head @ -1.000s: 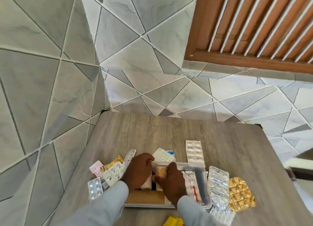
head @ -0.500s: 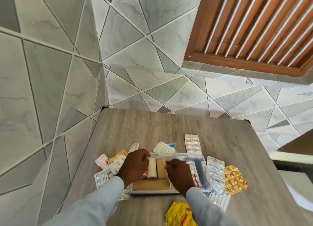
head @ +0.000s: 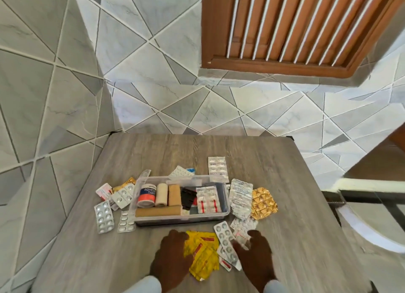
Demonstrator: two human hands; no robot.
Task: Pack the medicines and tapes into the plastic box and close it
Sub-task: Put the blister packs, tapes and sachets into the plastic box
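Note:
A clear plastic box (head: 182,220) stands open at mid-table. It holds a white adhesive tape roll (head: 147,195), two upright beige bandage rolls (head: 162,194), a long brown roll (head: 157,211), a black strip (head: 188,197) and a red-striped blister pack (head: 208,199). In front of the box lie yellow sachets (head: 203,256) and a silver blister strip (head: 225,242). My left hand (head: 173,259) rests at the sachets' left edge. My right hand (head: 257,259) touches the blister strip and the small packs beside it. Everything lies flat; nothing is lifted.
Loose blister packs (head: 104,216) lie left of the box, a gold foil pack (head: 263,202) and a silver pack (head: 241,196) right of it, and another strip (head: 217,168) behind it. The wooden table (head: 197,150) stands in a tiled corner.
Both hands have left the box and drawn back toward me, onto the sachets and strips at the table's front. The rolls stay in the box.

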